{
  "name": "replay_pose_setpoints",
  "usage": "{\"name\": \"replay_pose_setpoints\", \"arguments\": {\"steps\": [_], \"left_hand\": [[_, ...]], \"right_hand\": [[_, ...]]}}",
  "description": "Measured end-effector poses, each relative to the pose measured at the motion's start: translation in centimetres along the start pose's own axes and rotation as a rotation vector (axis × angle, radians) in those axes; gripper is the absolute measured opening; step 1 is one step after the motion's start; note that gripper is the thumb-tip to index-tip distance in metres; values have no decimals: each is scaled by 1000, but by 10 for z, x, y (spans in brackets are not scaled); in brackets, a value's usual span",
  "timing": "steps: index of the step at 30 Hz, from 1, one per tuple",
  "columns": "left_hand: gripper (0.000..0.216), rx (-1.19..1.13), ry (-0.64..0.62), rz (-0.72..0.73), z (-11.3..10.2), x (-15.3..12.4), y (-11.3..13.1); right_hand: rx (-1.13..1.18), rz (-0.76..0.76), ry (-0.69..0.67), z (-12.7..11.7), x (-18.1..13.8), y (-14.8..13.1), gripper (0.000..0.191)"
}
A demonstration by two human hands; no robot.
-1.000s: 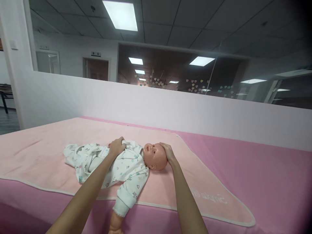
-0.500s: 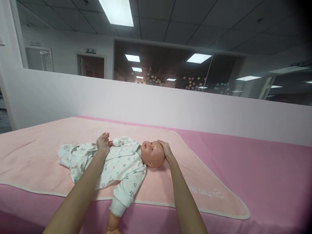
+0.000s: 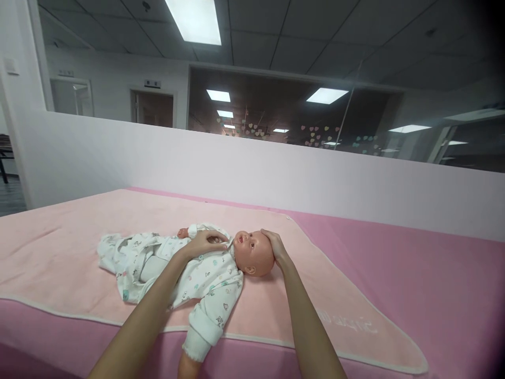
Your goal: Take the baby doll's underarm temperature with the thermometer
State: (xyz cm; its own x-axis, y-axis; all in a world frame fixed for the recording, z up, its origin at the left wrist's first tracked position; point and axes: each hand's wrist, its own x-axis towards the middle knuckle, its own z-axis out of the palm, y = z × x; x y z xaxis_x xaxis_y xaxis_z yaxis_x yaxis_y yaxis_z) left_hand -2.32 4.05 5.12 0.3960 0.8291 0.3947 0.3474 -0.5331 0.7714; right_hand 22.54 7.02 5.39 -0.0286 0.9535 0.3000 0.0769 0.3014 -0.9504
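The doll [image 3: 211,279] lies on its back near the front edge of the bench [image 3: 379,237], its head toward the right end and its legs toward the left. It wears a white printed suit [image 3: 197,276]. Its near arm passes over the front hem of the blanket [image 3: 307,284]. The right hand [image 3: 275,246] is cupped on the top of the head, with fingers open and bent around the curve. The left hand [image 3: 205,243] is over the chest, just beside the collar; its fingers are half bent, and I cannot tell if they pinch the cloth. The peach blanket lies under the doll, on the pink bench. Behind the back edge stands a white wall [image 3: 244,168], with heart stickers [image 3: 313,129] above it.
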Motion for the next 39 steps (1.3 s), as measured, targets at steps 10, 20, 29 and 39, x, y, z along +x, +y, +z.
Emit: {"name": "replay_pose_setpoints", "arguments": {"steps": [10, 20, 29, 39], "left_hand": [[29, -90, 3, -68, 2, 0, -14], [19, -19, -40, -24, 4, 6, -25], [40, -294, 188, -77, -3, 5, -29], [52, -261, 240, -72, -2, 0, -25]], "right_hand": [[-590, -466, 99, 35, -33, -43, 21], [-1470, -521, -336, 100, -45, -63, 22], [-1514, -802, -396, 104, -53, -39, 22], [-1647, -567, -357, 127, -25, -33, 21]]}}
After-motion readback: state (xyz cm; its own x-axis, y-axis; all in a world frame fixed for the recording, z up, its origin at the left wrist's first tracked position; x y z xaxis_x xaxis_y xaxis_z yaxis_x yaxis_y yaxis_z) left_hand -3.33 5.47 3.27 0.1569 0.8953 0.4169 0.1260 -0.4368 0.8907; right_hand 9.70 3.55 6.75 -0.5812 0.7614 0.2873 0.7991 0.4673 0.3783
